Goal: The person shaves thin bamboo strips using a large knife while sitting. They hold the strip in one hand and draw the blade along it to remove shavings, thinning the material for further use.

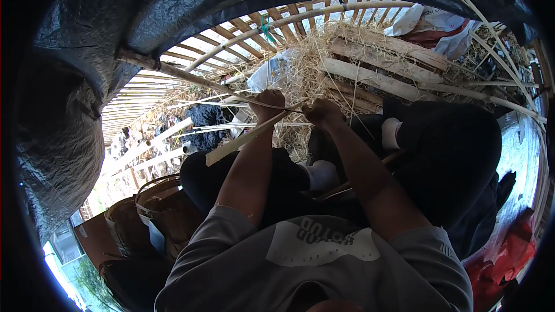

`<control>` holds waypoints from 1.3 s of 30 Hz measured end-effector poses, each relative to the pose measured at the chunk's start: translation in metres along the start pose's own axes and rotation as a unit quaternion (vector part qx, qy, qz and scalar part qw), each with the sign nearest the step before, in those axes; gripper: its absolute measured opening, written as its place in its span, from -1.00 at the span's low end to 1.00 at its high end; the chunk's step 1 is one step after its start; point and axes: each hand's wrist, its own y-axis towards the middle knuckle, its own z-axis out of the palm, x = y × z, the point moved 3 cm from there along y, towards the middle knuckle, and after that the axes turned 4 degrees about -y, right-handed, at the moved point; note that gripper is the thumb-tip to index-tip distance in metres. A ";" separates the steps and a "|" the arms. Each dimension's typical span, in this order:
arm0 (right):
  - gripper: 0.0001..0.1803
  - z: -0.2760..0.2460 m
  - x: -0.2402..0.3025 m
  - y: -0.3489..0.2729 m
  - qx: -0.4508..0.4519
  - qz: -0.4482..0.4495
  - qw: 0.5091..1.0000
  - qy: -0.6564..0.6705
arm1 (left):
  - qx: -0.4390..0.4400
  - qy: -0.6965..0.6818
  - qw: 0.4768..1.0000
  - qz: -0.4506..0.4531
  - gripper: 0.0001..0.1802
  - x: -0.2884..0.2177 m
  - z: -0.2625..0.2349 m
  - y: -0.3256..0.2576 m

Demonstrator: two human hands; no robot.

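Two white plastic bags lie at the far side of the scene. One crumpled white bag (272, 72) sits in the straw just beyond the hands; a second white sack with dark print (430, 23) rests at the far right, on top of a red-brown layer. A red plastic sheet (506, 251) lies at the near right edge.

Left hand (267, 104): closed in a fist around a flat bamboo strip (245, 137). The strip runs from the fist diagonally down to the left, its free end above the dark trouser knee.

Right hand (321, 111): closed, fingers curled, just right of the left hand and gripping the same strip at its far end. Whether it also holds a tool cannot be told.

Both hands are positioned over the lap, directly in front of a heap of dry straw (309, 60) and several rough wooden planks (384, 63). Thin split bamboo slivers (491, 52) arc along the right side. Woven baskets (153, 208) stand at the near left. A curved bamboo frame with slats (231, 40) spans the far background under a dark tarpaulin (173, 0).
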 end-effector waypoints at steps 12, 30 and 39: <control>-0.37 -0.002 0.000 0.009 -0.001 -0.004 1.000 -0.014 | 0.060 0.102 0.988 0.098 -0.72 0.013 0.023 0.007; -0.43 -0.047 -0.027 0.013 -0.028 -0.006 0.988 -0.149 | 0.166 -0.086 0.976 0.108 -0.47 0.045 0.087 0.032; -0.40 -0.050 -0.021 0.017 -0.066 -0.053 0.986 -0.142 | 0.159 -0.104 0.980 0.061 -0.49 0.040 0.049 0.018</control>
